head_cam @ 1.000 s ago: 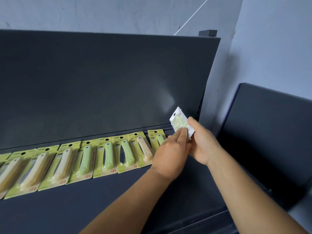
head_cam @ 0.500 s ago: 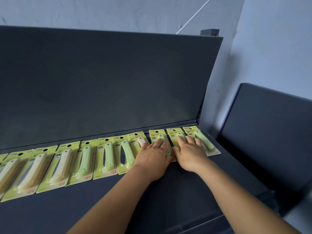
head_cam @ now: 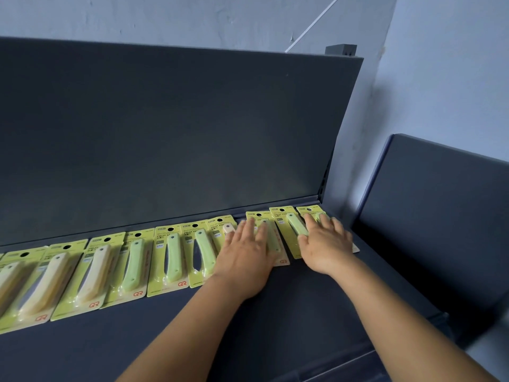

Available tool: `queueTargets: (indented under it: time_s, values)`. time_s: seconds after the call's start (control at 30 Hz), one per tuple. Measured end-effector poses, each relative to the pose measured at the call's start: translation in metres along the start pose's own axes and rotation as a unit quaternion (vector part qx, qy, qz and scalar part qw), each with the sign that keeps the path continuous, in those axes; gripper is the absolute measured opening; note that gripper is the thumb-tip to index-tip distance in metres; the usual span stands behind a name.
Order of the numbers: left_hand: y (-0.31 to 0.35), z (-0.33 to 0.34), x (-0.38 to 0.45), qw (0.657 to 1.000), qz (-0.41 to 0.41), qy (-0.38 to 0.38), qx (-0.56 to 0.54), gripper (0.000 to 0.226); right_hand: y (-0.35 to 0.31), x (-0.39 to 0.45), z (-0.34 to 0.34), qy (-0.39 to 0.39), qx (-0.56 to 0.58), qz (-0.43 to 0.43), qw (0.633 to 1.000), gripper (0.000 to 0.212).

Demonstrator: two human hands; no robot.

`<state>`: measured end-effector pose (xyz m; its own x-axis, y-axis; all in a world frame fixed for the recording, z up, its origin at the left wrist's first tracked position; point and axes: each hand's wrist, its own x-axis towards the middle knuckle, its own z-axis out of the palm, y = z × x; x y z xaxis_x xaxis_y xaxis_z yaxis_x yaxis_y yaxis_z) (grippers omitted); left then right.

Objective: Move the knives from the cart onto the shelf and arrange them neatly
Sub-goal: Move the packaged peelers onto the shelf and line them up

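While both hands lay spread, the left hand (head_cam: 243, 253) and right hand (head_cam: 325, 245) pressed flat on carded knives (head_cam: 296, 230) at the right end of a row on the dark shelf (head_cam: 303, 312). These looked light, stiff and slippery, best slid or pinched by a card edge.

We see a dark grey metal shelf (head_cam: 275, 312) across the lower frame; on it lies a row of yellow-green carded fruit knives (head_cam: 170, 257), green-handled and cream-handled, running from lower left to centre right.
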<state>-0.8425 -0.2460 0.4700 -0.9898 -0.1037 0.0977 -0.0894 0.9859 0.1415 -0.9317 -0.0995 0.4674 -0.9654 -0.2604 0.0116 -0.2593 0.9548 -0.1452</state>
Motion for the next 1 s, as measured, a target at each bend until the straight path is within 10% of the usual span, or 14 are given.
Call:
queueTargets:
  time_s: [0.6,1.0]
  values:
    - [-0.018,-0.003,-0.003,0.999,-0.013,-0.038,-0.001,0.038,0.004,0.003,0.001,-0.037,0.003,-0.044,0.998,0.055]
    - [-0.008,-0.003,-0.005,0.996,0.045,-0.064,0.044,0.062,-0.003,-0.011,-0.005,-0.07,0.05,-0.148,0.985,0.053]
